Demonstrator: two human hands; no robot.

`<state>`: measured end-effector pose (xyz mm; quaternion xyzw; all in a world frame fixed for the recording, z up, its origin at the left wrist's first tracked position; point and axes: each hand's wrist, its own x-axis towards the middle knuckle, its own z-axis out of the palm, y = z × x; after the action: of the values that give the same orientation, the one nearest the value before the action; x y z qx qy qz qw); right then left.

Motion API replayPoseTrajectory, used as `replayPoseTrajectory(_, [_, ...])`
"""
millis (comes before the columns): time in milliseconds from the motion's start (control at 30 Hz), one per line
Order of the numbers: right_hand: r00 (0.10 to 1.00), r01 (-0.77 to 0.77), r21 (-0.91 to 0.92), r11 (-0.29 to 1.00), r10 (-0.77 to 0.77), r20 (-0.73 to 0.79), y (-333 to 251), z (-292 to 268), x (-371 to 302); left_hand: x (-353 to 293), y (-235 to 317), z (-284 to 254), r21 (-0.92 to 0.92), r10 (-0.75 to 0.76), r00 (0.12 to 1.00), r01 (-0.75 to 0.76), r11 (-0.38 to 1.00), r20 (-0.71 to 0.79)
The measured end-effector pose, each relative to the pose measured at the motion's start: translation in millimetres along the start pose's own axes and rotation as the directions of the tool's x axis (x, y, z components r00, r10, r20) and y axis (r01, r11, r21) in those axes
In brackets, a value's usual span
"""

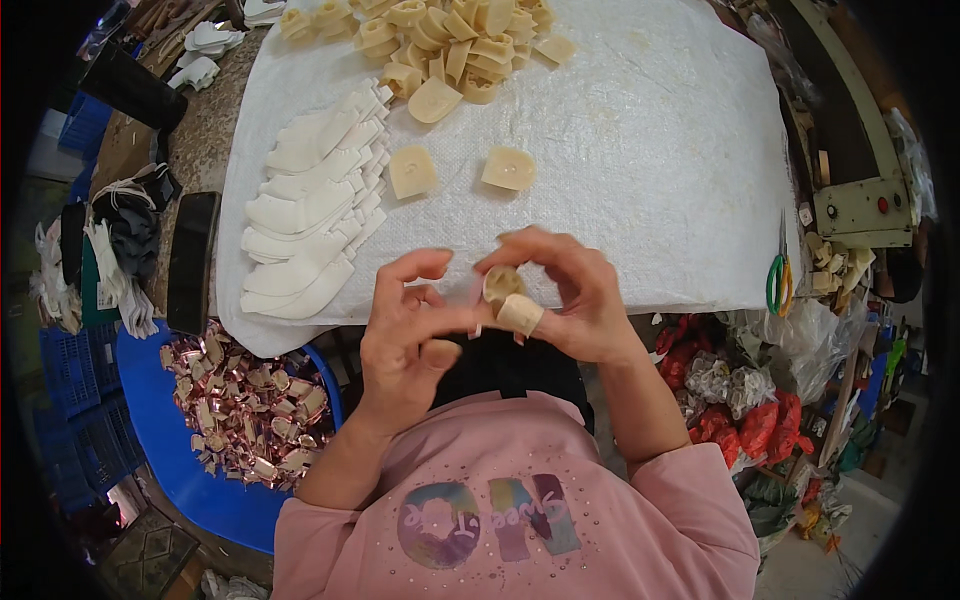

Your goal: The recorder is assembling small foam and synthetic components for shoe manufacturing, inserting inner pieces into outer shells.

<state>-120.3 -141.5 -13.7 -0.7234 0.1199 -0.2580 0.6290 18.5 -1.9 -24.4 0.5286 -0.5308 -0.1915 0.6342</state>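
Between my hands, just off the table's near edge, is a small beige shoe heel (518, 314) with a hollow top and a pinkish strip at its side. My right hand (570, 295) grips it between thumb and fingers. My left hand (405, 325) has its fingers apart; one, blurred by motion, reaches to the heel's left side, and whether it presses there is unclear. Two loose beige heels, one on the left (412, 172) and one on the right (509, 169), lie apart on the white sheet. Overlapping white cut pieces (310, 215) are fanned out left of them.
A pile of beige heels (455, 45) sits at the far side of the white-covered table (650, 150). Lower left, a blue basin (190, 480) holds many pinkish metallic pieces (245, 400). A phone (193, 262) lies left; scissors (778, 280) are at the right edge, near bagged scraps (745, 420).
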Motion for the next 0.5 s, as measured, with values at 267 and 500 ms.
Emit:
replayPoseTrajectory(267, [0.973, 0.232, -0.23, 0.945, -0.227, 0.051, 2, 18, -3, 7, 5, 14, -0.517, -0.439, 0.817, 0.577, 0.632, 0.375])
replayPoseTrajectory(500, [0.959, 0.249, -0.39, 0.887, -0.282, -0.028, 0, 20, -8, -8, 1, 17, -0.483, -0.472, 0.829, 0.559, 0.674, 0.299])
